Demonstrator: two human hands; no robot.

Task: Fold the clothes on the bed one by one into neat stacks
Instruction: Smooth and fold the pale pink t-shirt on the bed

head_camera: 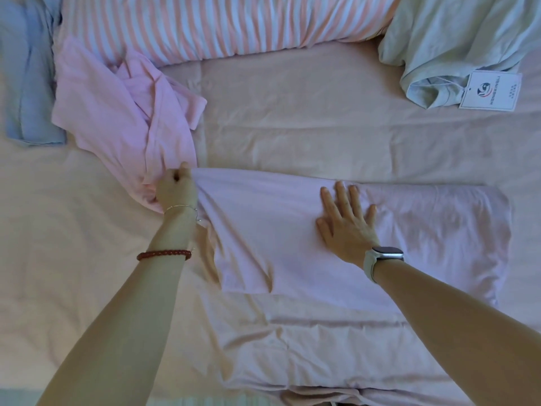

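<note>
A pale lilac garment [409, 235] lies spread across the middle of the bed. My right hand [345, 221] presses flat on it near its centre, fingers straight. My left hand [177, 190] grips the garment's left end, fingers curled round the cloth and lifting it a little. Just behind that hand lies a crumpled pink garment [117, 112]. A pale green garment [456, 39] with a white hang tag [490, 90] lies at the far right. A blue garment [26, 71] lies at the far left.
A pink-and-white striped pillow [222, 24] runs along the far side. The peach bed sheet [292, 118] is wrinkled, with bare stretches between the garments and in front of me. More folded cloth shows at the bottom edge [336, 397].
</note>
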